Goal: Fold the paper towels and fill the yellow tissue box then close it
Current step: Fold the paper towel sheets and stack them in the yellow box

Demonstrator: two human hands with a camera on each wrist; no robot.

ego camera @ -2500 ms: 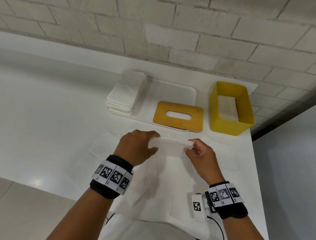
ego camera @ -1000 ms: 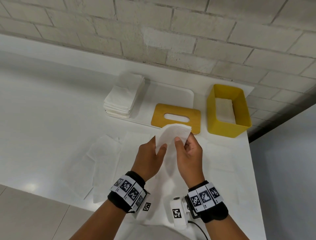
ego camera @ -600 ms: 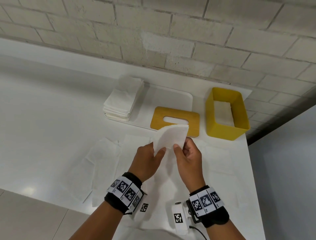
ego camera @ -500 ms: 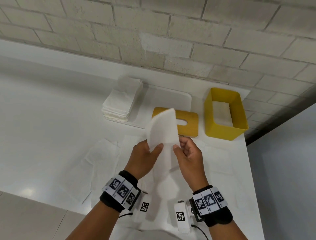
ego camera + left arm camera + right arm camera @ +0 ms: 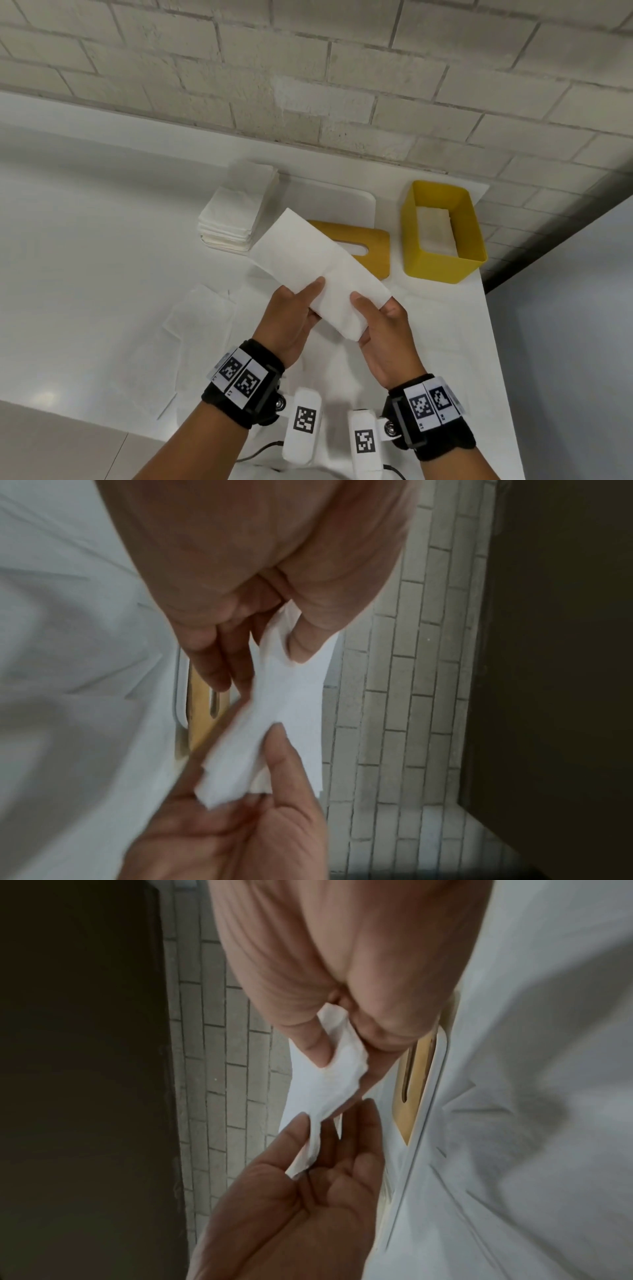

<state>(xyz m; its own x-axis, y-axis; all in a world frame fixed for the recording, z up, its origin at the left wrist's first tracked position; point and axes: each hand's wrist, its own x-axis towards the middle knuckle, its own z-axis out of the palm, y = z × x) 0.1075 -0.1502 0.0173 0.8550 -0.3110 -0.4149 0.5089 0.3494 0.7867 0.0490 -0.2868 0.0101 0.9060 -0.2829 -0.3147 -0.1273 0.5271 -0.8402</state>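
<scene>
Yellow tissue box (image 5: pixel 442 260) sits open on the surface (image 5: pixel 85 257). Folded paper towel (image 5: pixel 315 270) is held up, left of the box. Left hand (image 5: pixel 294 318) and right hand (image 5: pixel 383 329) both pinch its near end. Advice: square edges, lower flat into box. Towel partly hides the lid (image 5: pixel 371 246); box fill level unclear.

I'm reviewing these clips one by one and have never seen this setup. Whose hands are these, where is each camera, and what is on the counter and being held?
No machine here: a person works bare-handed, wearing cameras on the head and both wrists. The head view looks down on the white counter. The left hand and right hand both pinch one folded paper towel, raised above the counter. The wrist views show those pinches up close. Behind lie a stack of folded towels, a wooden slotted lid and the open yellow tissue box, already holding some towels. Unfolded sheets lie nearer the person.
</scene>
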